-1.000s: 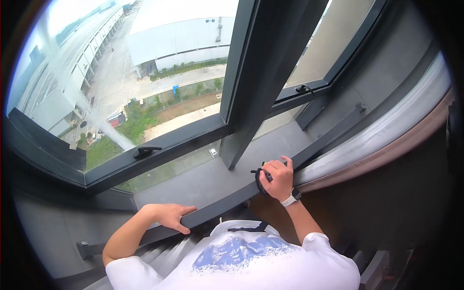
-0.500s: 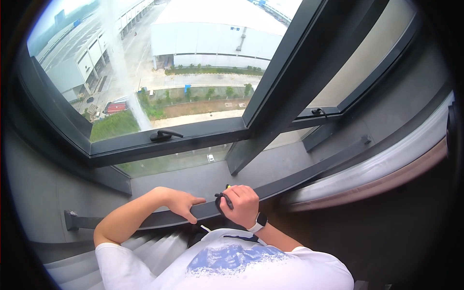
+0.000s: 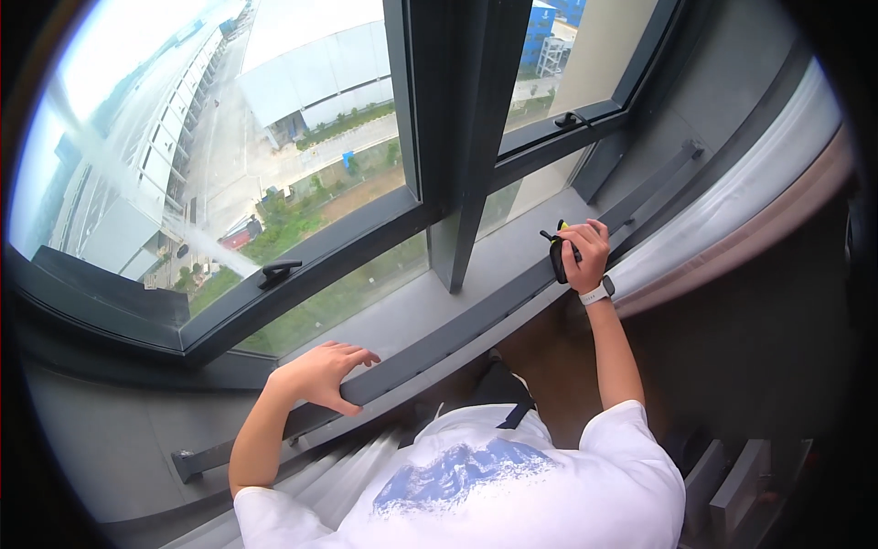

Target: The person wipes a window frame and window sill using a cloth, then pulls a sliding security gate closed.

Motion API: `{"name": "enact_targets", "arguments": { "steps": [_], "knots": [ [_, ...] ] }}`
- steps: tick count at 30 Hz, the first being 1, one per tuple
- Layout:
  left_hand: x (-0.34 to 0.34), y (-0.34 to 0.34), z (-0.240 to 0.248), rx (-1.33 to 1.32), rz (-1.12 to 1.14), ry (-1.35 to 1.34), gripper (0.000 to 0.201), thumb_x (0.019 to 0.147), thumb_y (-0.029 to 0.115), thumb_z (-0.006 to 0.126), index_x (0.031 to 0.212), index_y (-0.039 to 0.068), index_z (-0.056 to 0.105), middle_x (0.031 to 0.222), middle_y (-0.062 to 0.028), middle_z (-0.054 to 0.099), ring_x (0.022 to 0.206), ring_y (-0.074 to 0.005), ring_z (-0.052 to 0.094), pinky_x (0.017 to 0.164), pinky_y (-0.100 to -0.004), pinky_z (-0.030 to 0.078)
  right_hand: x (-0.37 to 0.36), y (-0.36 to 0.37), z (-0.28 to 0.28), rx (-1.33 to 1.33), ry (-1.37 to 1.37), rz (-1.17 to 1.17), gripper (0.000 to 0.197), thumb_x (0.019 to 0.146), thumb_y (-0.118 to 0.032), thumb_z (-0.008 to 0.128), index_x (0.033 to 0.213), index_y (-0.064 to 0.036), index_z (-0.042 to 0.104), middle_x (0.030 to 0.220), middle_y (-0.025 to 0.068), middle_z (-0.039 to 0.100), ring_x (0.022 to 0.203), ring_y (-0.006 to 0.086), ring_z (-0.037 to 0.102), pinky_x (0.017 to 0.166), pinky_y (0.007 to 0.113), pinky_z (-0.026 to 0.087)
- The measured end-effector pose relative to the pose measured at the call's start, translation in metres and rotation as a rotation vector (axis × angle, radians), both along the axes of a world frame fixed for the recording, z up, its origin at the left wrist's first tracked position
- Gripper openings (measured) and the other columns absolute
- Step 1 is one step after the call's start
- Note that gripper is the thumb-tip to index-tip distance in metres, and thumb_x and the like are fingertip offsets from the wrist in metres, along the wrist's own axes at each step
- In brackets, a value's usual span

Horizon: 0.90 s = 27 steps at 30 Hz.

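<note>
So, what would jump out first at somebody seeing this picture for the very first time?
Probably the big dark-framed window on the left, with a large white building seen from high up through it. Next, the dark rail slanting across the middle, with the left hand spread over it. Farther right, the right hand holds a small black object with a touch of yellow.

One left hand (image 3: 320,377), one right hand (image 3: 587,256): two altogether. There is one wristwatch (image 3: 595,295), one white T-shirt (image 3: 585,499), one long dark rail (image 3: 450,339), one small black item with yellow (image 3: 558,263), two black window handles (image 3: 277,270), two stretches of white curtain (image 3: 773,165) and one pinkish curtain (image 3: 809,188).
</note>
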<state>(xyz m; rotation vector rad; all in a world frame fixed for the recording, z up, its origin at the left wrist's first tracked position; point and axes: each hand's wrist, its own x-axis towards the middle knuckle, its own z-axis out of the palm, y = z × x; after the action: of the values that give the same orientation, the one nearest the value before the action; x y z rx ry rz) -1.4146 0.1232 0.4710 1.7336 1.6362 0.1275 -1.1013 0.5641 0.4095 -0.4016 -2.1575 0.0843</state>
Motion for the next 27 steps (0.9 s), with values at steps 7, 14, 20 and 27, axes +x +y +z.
{"name": "enact_targets", "arguments": {
  "steps": [7,14,20,27],
  "knots": [
    [0.095,-0.008,-0.001,-0.041,0.768,0.337,0.068,0.062,0.025,0.090,0.126,0.008,0.075,0.109,-0.0143,0.082,0.104,-0.0370,0.078,0.095,-0.0445,0.061,-0.033,-0.105,0.010,-0.189,-0.082,0.214,0.011,0.087,-0.018,0.075,0.091,-0.0081,0.076,0.094,0.0095,0.075,0.093,0.0317,0.072,0.099,0.047,0.055],
    [0.087,0.012,-0.004,0.046,0.809,0.150,0.065,0.052,0.018,0.092,0.115,0.006,0.081,0.107,-0.0142,0.081,0.102,-0.0349,0.079,0.096,-0.0430,0.060,-0.073,-0.182,0.000,-0.351,-0.262,0.590,0.028,0.088,-0.036,0.082,0.097,-0.0110,0.075,0.095,0.0084,0.068,0.096,0.0316,0.069,0.103,0.048,0.052],
    [0.120,0.005,-0.016,0.236,0.966,0.416,0.068,0.054,0.008,0.085,0.120,0.008,0.071,0.112,-0.0117,0.075,0.112,-0.0368,0.071,0.103,-0.0453,0.054,-0.020,-0.038,0.006,-0.207,-0.271,0.475,0.022,0.088,-0.035,0.080,0.094,-0.0138,0.076,0.089,0.0044,0.069,0.088,0.0278,0.070,0.108,0.054,0.049],
    [0.150,-0.008,-0.072,0.473,1.093,0.900,0.051,0.063,0.004,0.080,0.113,0.009,0.071,0.108,-0.0120,0.073,0.107,-0.0404,0.069,0.099,-0.0487,0.054,0.096,0.257,0.012,-0.023,-0.153,0.185,0.020,0.086,-0.026,0.078,0.094,-0.0080,0.079,0.096,0.0081,0.080,0.090,0.0304,0.075,0.097,0.044,0.055]
  ]
}}
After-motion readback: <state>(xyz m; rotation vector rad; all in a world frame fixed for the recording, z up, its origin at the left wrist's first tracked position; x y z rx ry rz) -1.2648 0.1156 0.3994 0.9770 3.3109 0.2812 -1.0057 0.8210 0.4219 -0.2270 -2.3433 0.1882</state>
